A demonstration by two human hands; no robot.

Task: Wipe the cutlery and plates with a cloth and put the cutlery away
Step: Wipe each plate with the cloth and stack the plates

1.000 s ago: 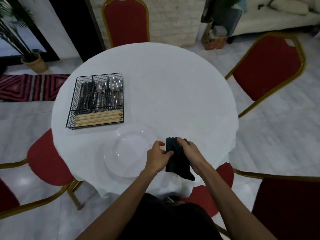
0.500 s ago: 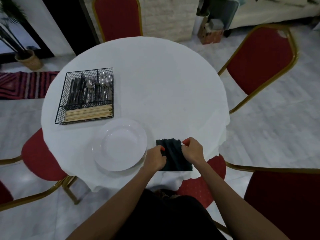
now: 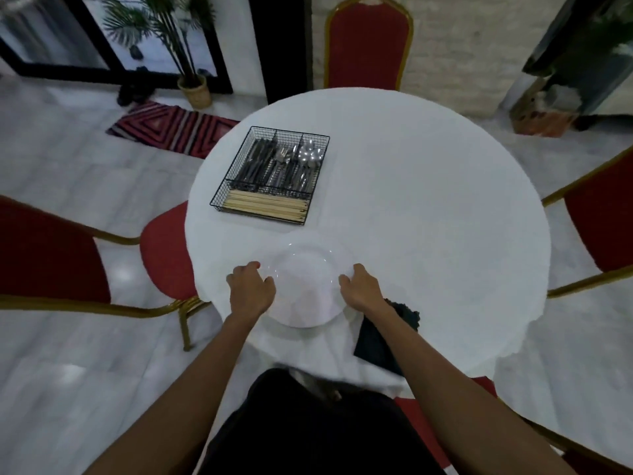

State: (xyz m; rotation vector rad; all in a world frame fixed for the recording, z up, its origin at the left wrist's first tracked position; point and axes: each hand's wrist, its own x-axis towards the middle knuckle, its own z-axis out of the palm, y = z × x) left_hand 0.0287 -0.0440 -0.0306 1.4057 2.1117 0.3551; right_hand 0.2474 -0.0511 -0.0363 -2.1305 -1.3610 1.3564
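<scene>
Both my arms reach forward over the near edge of the round white table (image 3: 428,207), forearms bare and angled slightly inward. My left hand (image 3: 251,289) sits at the left rim of the white plate (image 3: 305,289), knuckles up, fingers curled over the edge and the thumb resting on the rim. My right hand (image 3: 361,289) mirrors it at the right rim, fingers curled round the edge and the thumb lying on the plate's inner side, so I hold the plate between both hands, close to the table's near edge. The dark cloth (image 3: 371,342) lies flat on the tablecloth just right of the plate, partly hidden under my right forearm, with neither hand on it. Farther back and to the left stands the black wire basket (image 3: 228,169), apart from the plate: knives (image 3: 255,162) in its left compartment, forks (image 3: 282,166) in the middle one, spoons (image 3: 308,159) in the right one, and pale chopsticks (image 3: 267,205) laid crosswise in the front section.
</scene>
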